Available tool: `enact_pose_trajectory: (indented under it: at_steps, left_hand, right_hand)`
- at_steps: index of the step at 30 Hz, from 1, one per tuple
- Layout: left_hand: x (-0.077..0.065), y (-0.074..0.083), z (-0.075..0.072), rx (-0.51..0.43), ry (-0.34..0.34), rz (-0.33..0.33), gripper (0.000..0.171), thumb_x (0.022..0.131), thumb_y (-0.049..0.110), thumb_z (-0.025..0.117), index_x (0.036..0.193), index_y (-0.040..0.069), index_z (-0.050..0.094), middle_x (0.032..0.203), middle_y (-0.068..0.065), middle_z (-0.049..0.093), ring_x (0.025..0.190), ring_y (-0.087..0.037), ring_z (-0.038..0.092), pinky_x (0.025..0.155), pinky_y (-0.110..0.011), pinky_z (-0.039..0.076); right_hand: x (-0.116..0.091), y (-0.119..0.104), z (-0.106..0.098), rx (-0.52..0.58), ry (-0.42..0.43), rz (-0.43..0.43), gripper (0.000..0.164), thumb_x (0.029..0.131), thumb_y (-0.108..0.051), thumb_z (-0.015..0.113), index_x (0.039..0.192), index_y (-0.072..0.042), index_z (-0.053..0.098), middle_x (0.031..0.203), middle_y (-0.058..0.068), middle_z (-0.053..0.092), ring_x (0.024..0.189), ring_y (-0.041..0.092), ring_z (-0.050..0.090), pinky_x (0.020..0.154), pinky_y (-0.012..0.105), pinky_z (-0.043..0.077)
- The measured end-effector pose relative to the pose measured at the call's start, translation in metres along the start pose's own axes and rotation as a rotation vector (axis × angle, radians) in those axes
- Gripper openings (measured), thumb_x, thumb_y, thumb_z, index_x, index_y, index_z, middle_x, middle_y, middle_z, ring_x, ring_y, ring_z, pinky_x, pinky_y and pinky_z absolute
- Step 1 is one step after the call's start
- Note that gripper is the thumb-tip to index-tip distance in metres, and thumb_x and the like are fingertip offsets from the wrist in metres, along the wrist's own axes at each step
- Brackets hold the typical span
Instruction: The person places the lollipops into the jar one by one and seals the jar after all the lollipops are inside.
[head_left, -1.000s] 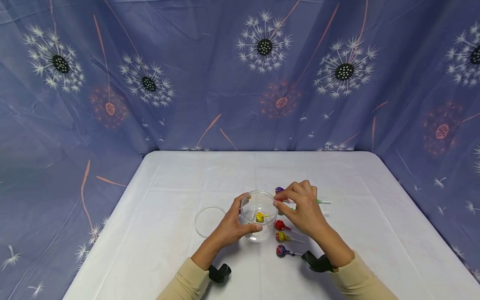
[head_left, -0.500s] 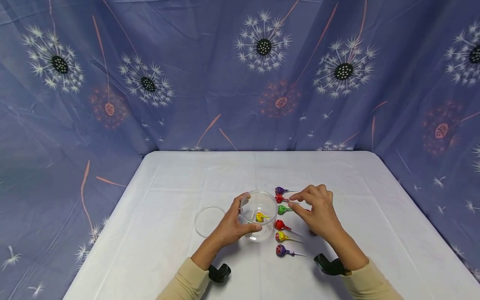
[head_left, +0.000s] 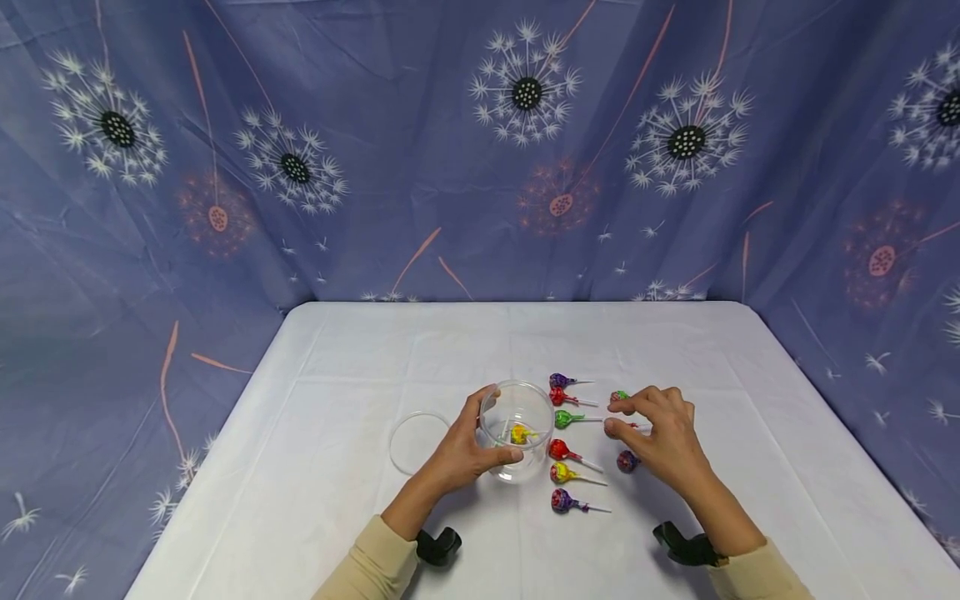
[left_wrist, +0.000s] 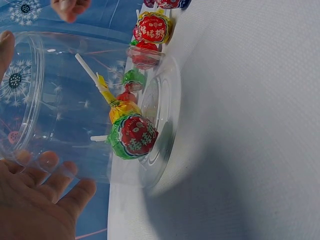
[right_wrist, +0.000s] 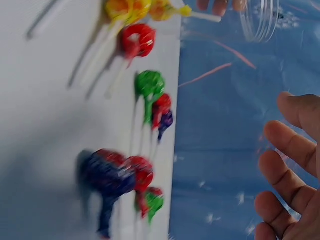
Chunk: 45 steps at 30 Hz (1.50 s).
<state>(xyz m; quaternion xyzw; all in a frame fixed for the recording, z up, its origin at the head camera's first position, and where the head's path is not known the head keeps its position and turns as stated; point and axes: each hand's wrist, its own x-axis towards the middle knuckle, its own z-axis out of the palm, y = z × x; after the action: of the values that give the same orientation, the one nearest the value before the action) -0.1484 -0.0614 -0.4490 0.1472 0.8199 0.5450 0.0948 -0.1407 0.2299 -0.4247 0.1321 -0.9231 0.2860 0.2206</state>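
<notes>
My left hand grips a clear plastic jar, thumb in front and fingers round its far side. Inside lie a yellow lollipop and a green-and-red lollipop, clearest in the left wrist view. My right hand hovers over a short column of lollipops on the right, thumb and fingers apart and holding nothing. In that column, a green lollipop shows past the fingertips and a purple lollipop below the thumb. A red lollipop between them is mostly hidden by the hand in the head view.
Beside the jar runs a column of several lollipops, among them a green one, a yellow one and a purple one. A clear round lid lies left of the jar on the white-covered table. Patterned curtain surrounds the table.
My right hand has moved from the jar's rim rightward, past the near column of lollipops, to the right column. The left hand and jar have stayed in place.
</notes>
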Motion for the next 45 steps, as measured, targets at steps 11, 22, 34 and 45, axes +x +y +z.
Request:
enact_pose_trajectory:
  at_steps: [11,22,34,45]
  left_hand:
    - [0.0,-0.001,0.001,-0.028,-0.004,-0.006,0.092,0.074,0.034,0.08,0.146,0.029,0.023,0.151,-0.011,0.034,0.137,-0.034,0.035,0.11,-0.058,0.029]
    - [0.0,0.0,0.0,-0.018,0.007,-0.016,0.094,0.071,0.041,0.08,0.146,0.03,0.023,0.151,-0.009,0.034,0.137,-0.032,0.035,0.11,-0.057,0.029]
    - [0.001,-0.001,0.001,-0.03,-0.001,0.004,0.092,0.073,0.036,0.08,0.146,0.03,0.023,0.151,-0.006,0.034,0.135,-0.033,0.038,0.109,-0.057,0.03]
    - [0.001,-0.001,0.001,-0.026,-0.009,0.009,0.093,0.073,0.038,0.08,0.146,0.029,0.023,0.151,-0.009,0.034,0.135,-0.034,0.038,0.109,-0.058,0.031]
  right_hand:
    - [-0.026,0.027,0.002,-0.017,-0.017,0.105,0.018,0.073,-0.015,0.08,0.089,-0.012,0.073,0.086,0.003,0.062,0.09,0.02,0.041,0.075,0.039,0.022]
    - [-0.046,0.056,0.0,-0.024,-0.091,0.181,0.022,0.073,-0.021,0.08,0.092,-0.013,0.072,0.087,0.004,0.062,0.089,0.021,0.042,0.075,0.039,0.022]
    - [-0.051,0.063,-0.002,-0.024,-0.196,0.262,0.018,0.074,-0.016,0.078,0.091,-0.013,0.072,0.09,0.005,0.063,0.09,0.023,0.043,0.076,0.039,0.022]
    - [-0.055,0.072,-0.002,-0.039,-0.231,0.282,0.015,0.075,-0.011,0.076,0.089,-0.015,0.073,0.087,0.003,0.063,0.087,0.023,0.044,0.075,0.04,0.023]
